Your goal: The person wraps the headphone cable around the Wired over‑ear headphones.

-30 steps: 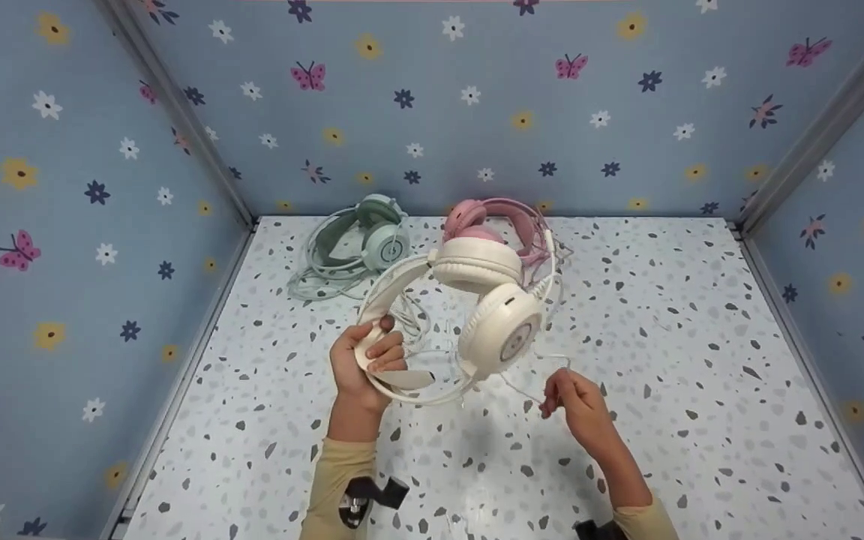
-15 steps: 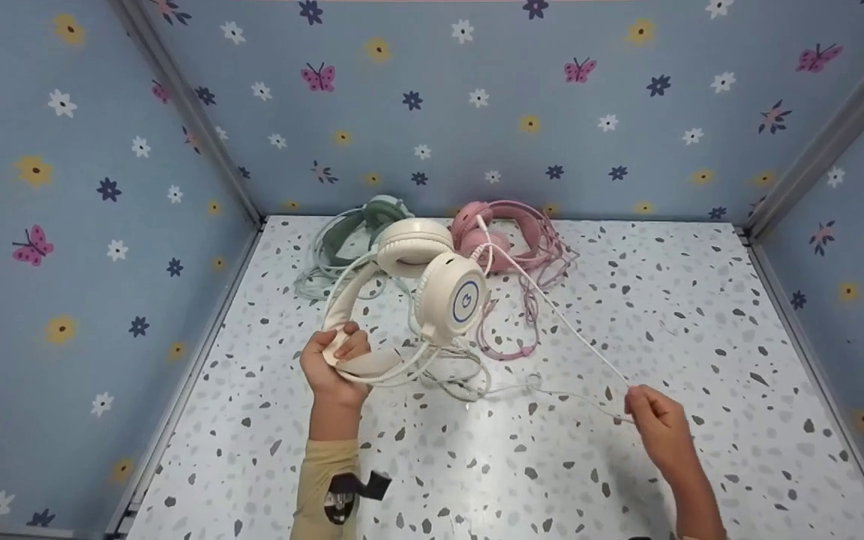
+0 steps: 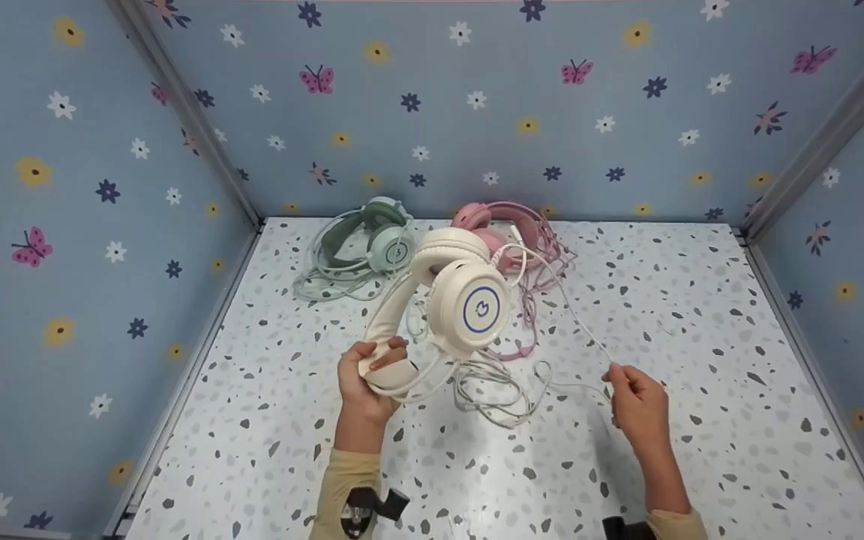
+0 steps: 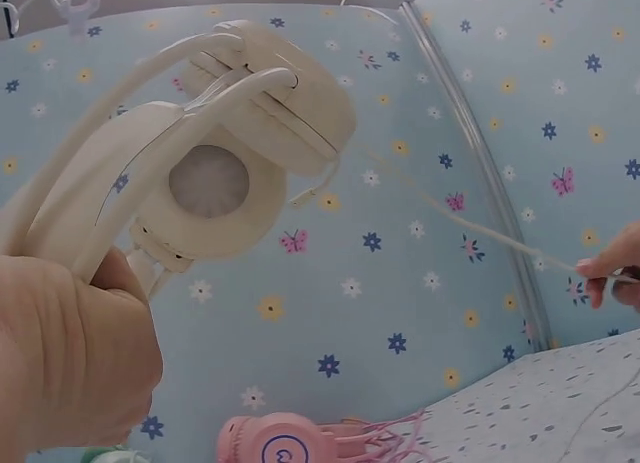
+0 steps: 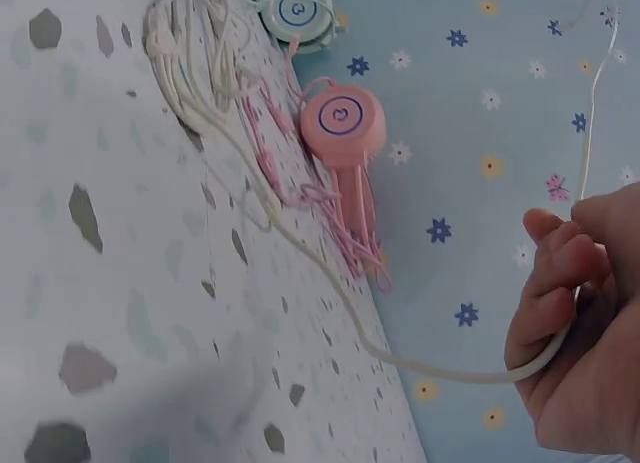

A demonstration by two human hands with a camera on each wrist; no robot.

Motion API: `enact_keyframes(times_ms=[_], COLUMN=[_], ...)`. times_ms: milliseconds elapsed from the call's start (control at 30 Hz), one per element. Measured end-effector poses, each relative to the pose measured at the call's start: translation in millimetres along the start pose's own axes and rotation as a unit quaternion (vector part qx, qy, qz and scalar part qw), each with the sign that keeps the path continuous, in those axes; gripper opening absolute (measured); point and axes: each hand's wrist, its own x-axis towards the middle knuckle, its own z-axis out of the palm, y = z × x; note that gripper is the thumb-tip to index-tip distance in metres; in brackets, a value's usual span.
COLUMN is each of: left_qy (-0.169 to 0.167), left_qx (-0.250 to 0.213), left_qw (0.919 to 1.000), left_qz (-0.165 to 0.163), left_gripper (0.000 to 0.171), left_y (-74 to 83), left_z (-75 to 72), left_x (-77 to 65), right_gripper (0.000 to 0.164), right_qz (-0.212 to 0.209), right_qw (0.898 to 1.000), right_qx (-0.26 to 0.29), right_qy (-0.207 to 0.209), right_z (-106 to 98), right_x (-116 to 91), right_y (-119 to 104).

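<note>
My left hand [image 3: 368,382] grips the headband of a white pair of headphones [image 3: 469,307], held up above the table with the ear cups pointing away. One ear cup faces me with a blue ring and logo. Off to the right, my right hand [image 3: 638,401] pinches the white headphone cable [image 3: 582,326], which runs from the ear cup to the fingers. In the right wrist view the cable passes through the curled fingers and drops to the table. A loose coil of the same cable [image 3: 492,409] lies on the tabletop below the headphones.
At the back left of the speckled table [image 3: 702,315] lies a green pair of headphones [image 3: 394,247] with its cable. Beside it, partly behind the white pair, is a pink pair of headphones [image 3: 526,217]. Flowered blue walls [image 3: 432,105] enclose the table at back and sides.
The right hand moved out to the right along the cable, then slightly back. The headphones swung left and returned right, and the cable coil now rests on the table nearer me.
</note>
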Motion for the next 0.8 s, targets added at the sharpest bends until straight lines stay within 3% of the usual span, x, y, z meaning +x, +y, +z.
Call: enact_keyframes(times_ms=[67,233,300,500,633,700,800], left_qy=[0.006,0.000,-0.010,-0.016,-0.012,-0.017,-0.031], left_qx=[0.000,0.005,0.005,-0.024,-0.037,-0.033,-0.026], left_qw=[0.9999,0.9989,0.9984,0.9938,0.9868,0.9850,0.9845], left_qz=[-0.015,-0.047,-0.056,-0.108,-0.157,-0.168,-0.171], left_gripper=[0.028,0.031,0.030,0.027,0.024,0.024,0.023], left_y=[-4.6,-10.5,-12.2,-18.9,-24.3,-26.7,-29.1], left_z=[-1.6,-5.9,-7.0,-10.8,-13.7,-14.0,-13.3], left_x=[0.2,-6.1,-8.9,-10.9,-10.1,-9.3,-7.5], right_gripper=[0.043,0.046,0.046,0.047,0.051,0.051,0.049], right_qz=[0.016,0.011,0.018,0.064,0.052,0.043,0.039], right_qw=[0.999,0.991,0.989,0.991,0.993,0.997,0.996], right_qx=[0.023,0.060,0.063,0.051,0.027,-0.012,-0.080], right_qy=[0.018,0.118,0.133,0.104,0.101,0.070,-0.018], right_z=[6.1,5.2,4.3,11.5,14.6,16.1,19.4], right_x=[9.6,43.5,55.7,79.6,91.9,95.9,92.9], right_y=[-5.7,-23.1,-28.8,-45.4,-60.8,-65.6,-62.5])
